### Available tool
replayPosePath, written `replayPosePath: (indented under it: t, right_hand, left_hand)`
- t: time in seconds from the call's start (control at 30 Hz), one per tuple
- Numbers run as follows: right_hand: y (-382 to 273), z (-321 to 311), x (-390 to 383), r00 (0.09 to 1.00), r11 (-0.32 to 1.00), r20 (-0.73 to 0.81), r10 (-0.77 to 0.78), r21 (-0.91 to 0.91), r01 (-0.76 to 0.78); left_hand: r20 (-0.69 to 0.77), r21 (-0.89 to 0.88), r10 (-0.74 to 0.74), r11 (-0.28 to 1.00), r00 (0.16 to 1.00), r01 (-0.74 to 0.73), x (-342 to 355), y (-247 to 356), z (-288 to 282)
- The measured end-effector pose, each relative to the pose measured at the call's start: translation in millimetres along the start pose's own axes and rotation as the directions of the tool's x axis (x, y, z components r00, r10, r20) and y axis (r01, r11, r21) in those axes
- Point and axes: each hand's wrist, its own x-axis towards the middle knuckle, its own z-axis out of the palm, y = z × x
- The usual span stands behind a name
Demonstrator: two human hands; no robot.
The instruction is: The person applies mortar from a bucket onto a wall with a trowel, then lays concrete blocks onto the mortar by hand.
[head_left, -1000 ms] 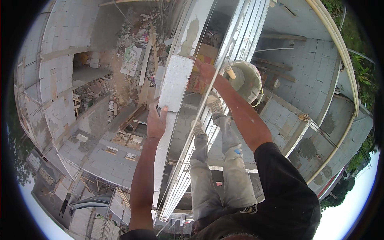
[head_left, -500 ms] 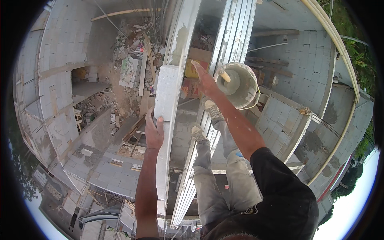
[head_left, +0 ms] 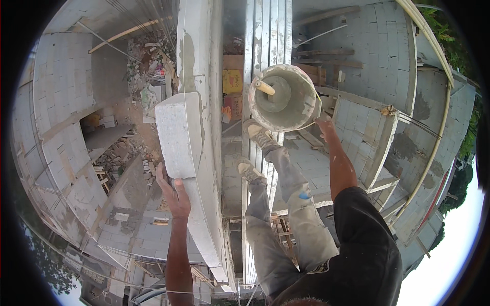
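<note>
Trowel (head_left: 265,87): only its handle shows above the mortar in the bucket (head_left: 306,109). Rubble (head_left: 150,66), upper left: pieces too small to identify.

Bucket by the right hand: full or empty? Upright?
Upright and partly filled. The bucket shows its open mouth, grey mortar inside with a wooden handle sticking out. The right hand is at its rim.

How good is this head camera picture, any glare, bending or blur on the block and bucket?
Head view: daylight, hard and even; the sky at the lower right is blown out white. Fisheye bends the block wall and yellow pipe toward the dark rim. The left hand under the white block and the right hand by the mortar bucket look sharp.
</note>
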Motion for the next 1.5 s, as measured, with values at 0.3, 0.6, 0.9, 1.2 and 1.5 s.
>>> replayPosePath:
  t: [0.3, 0.6, 0.9, 1.2, 1.5]
  right_hand:
    - [-1, 27, -4, 0.964, 0.799, -0.246, -0.103, 0.556, 0.227]
    - [-64, -31, -119, 0.969, 0.833, 0.089, -0.232, 0.532, 0.15]
    - [-50, -171, -142, 0.985, 0.902, 0.018, -0.172, 0.406, 0.15]
    - [-8, -254, -158, 0.985, 0.835, -0.162, -0.059, 0.533, 0.138]
    - [-49, -341, -126, 0.917, 0.807, -0.298, -0.267, 0.451, 0.381]
  left_hand:
    - [-0.024, -0.02, -0.002, 1.0, 1.0, 0.002, 9, 10, 2]
    - [-0.397, -0.06, -0.3, 0.951, 0.867, 0.302, -76, 63, -112]
    - [-0.501, -0.138, -0.592, 0.774, 0.631, 0.618, -338, 115, -169]
    - [0.442, -0.252, -0.874, 0.093, 0.2, 0.963, -391, 171, -46]
    - [0.499, -0.209, -0.728, 0.425, 0.47, 0.88, -282, 207, -44]
